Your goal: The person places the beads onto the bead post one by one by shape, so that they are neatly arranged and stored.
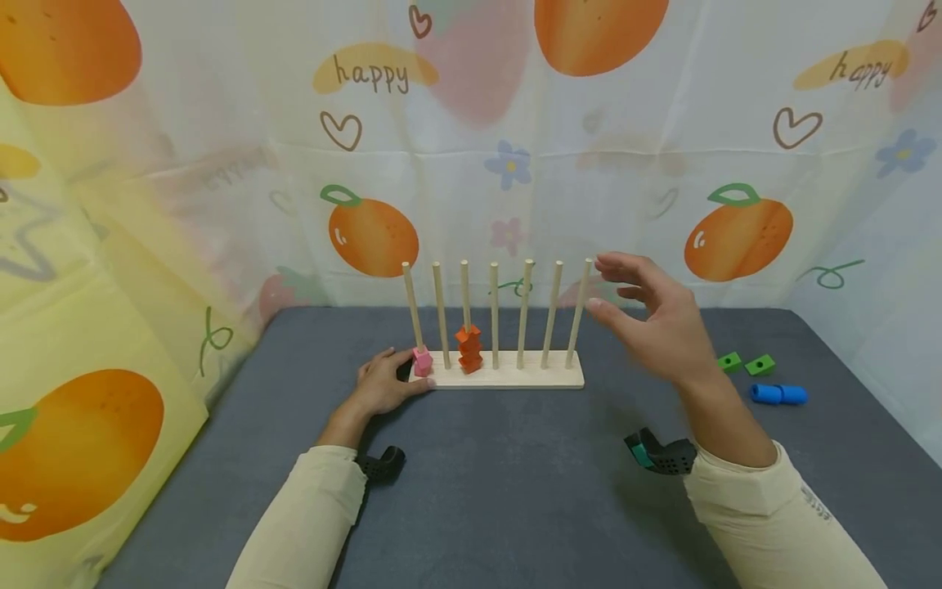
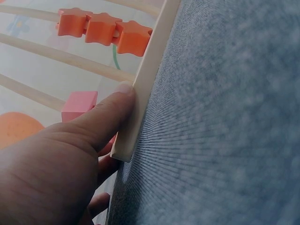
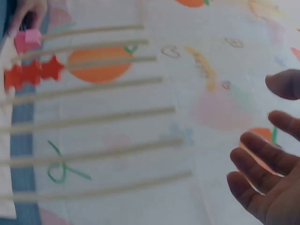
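A pale wooden peg board (image 1: 508, 377) with several upright rods stands on the table. At its left end my left hand (image 1: 380, 383) grips the base, the thumb (image 2: 112, 110) on the front edge and the fingers behind. Pink blocks (image 1: 422, 361) are threaded on the leftmost rod. Three orange star-shaped blocks (image 2: 101, 29) are stacked on the third rod from the left. My right hand (image 1: 651, 315) is raised beside the top of the rightmost rod, fingers spread and holding nothing; in the right wrist view its fingers (image 3: 262, 159) are apart from the rods.
Two green blocks (image 1: 760, 365) with holes lie on the right side of the grey table (image 1: 508, 491). Blue cylinders (image 1: 778, 394) lie in front of them. A printed fruit-pattern curtain (image 1: 603, 196) hangs behind the table and along its left side.
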{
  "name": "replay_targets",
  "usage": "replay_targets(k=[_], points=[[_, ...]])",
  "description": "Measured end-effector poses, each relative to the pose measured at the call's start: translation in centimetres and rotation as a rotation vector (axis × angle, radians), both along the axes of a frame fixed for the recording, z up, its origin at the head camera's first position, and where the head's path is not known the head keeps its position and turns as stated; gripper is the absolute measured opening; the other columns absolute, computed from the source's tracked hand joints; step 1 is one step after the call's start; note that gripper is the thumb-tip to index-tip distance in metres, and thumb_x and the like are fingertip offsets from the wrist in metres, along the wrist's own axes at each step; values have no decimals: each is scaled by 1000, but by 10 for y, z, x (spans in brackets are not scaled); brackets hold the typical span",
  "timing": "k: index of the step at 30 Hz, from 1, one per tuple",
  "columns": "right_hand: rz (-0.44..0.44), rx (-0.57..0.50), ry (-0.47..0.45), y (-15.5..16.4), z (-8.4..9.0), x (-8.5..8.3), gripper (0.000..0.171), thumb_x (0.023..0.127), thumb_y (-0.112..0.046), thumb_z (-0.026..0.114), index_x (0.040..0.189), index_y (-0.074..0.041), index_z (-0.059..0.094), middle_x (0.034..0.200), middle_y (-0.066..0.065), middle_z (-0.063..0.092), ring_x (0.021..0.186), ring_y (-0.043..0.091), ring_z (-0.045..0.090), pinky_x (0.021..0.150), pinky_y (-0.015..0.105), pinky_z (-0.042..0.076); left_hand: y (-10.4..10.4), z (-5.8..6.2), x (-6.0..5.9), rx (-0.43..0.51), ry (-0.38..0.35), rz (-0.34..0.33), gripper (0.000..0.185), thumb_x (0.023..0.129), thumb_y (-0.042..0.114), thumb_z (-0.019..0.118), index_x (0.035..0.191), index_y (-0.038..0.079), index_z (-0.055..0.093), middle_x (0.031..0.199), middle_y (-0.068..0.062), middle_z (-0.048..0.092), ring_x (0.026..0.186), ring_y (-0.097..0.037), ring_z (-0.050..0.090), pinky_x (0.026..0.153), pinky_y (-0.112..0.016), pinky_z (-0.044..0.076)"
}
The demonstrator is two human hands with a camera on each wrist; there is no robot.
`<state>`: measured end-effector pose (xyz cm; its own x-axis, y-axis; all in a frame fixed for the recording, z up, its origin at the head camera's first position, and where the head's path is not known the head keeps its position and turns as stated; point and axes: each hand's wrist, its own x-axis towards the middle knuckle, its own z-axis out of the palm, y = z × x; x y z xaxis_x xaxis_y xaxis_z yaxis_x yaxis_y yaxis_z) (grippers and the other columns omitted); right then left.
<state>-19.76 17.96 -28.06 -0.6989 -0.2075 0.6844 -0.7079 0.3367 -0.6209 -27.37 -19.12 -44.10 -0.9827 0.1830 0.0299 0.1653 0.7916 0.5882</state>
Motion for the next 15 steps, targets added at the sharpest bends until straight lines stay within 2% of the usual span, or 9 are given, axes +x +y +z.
replay_targets(k=[3,7,15], points=[[12,-33,32,18,0,1,52,81,16,66,131,4,56,124,15,59,114,22,54,91,31,41,0,-1,0,-2,4,3,76,83,45,74,142,5,48,139,-20,49,138,-39,22,106,-59,8],[25,-103,28,47,-6,-3,53,82,18,64,131,3,56,123,16,60,115,22,54,90,28,41,1,-1,0,-4,-5,5,76,83,44,74,143,5,48,139,-20,49,139,-39,22,106,-59,7],[-40,-155,-24,102,-35,-9,51,83,18,61,132,5,55,121,10,62,113,21,53,89,21,42,0,-3,0,-4,-3,10,77,83,44,74,142,5,48,139,-22,48,138,-39,22,106,-59,8]])
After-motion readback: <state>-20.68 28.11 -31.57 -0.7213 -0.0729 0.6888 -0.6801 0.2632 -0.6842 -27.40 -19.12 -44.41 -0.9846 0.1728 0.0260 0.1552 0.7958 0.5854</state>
